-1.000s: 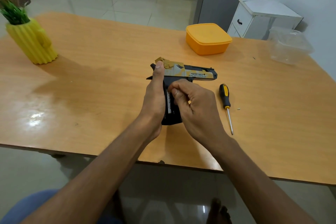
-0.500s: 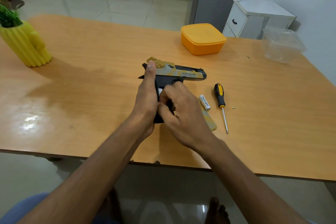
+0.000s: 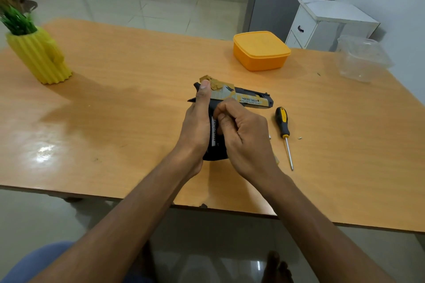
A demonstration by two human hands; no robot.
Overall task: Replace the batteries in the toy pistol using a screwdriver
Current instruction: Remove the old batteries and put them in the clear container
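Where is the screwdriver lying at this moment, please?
In the head view the screwdriver lies on the table, untouched, just right of the right hand, below the toy pistol's muzzle.

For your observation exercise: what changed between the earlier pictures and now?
The right hand has come back onto the battery in the toy pistol grip, hiding the loose battery seen half a second ago. The left hand still holds the pistol; the screwdriver stayed put.

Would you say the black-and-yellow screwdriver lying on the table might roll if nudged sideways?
Probably somewhat: the black-and-yellow screwdriver has a rounded handle and thin round shaft, lying loose on the glossy wooden table. It looks stiff and light, so it should slide easily.
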